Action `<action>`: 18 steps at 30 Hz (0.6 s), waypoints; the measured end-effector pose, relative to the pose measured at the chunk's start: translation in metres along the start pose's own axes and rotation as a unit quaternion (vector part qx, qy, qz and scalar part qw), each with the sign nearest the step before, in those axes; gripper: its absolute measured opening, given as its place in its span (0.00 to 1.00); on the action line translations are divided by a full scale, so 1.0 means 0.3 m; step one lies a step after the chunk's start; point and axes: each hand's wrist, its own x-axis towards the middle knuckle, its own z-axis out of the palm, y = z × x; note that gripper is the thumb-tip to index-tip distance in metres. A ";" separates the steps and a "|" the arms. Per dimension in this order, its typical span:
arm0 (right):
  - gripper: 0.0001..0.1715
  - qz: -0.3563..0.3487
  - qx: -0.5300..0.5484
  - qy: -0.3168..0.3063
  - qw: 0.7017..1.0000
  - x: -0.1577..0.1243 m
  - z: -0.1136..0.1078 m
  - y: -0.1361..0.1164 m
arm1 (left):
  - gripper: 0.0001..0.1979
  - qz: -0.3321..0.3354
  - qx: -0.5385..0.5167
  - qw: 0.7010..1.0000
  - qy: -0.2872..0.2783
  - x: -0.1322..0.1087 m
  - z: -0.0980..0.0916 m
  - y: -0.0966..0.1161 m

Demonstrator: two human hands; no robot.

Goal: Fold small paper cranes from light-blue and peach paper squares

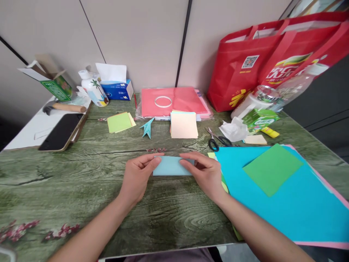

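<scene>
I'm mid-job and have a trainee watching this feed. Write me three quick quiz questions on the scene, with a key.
1. True or false: the left hand and the right hand both hold the light-blue paper.
2. What lies on top of the large bright-blue sheet?
3. Fill the gap: the folded teal figure lies between the green and yellow notes and the ____.

Key:
1. True.
2. A green square.
3. Pale paper stack.
</scene>
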 end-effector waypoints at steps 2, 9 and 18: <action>0.06 0.001 0.001 -0.001 1.000 0.000 -0.001 0.000 | 0.10 0.002 -0.003 1.000 0.000 -0.001 0.000 0.001; 0.07 0.021 0.000 -0.002 1.000 -0.002 0.001 -0.002 | 0.10 0.001 -0.008 1.000 -0.006 0.002 -0.005 -0.006; 0.11 0.083 0.051 0.001 0.995 0.010 -0.002 -0.014 | 0.08 0.033 -0.012 0.999 -0.002 0.012 -0.004 -0.011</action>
